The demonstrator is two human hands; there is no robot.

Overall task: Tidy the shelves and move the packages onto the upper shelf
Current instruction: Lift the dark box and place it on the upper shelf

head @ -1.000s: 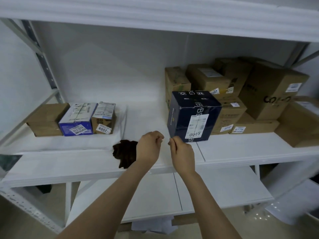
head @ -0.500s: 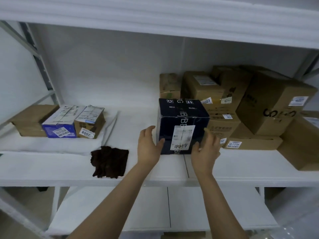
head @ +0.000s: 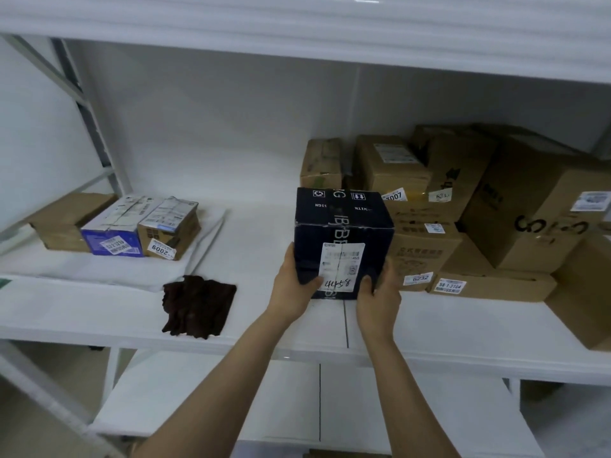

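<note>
Navy box (head: 342, 223) on shelf (head: 99, 312), clasped between left hand (head: 291, 287), right hand (head: 378, 300)

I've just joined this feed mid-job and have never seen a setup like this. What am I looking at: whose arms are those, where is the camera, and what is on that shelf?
There is no machine here. A person works with bare hands, and the single camera sits on their head, looking forward and down, so both arms come in from the bottom of the picture. The left hand and the right hand grip a dark blue box by its lower sides, thumbs on its front face. The box appears to stand on the white shelf. To its left lies a dark brown cloth, and farther left three small boxes stand side by side. To its right is a pile of brown cardboard boxes. A lower shelf shows beneath.
</note>
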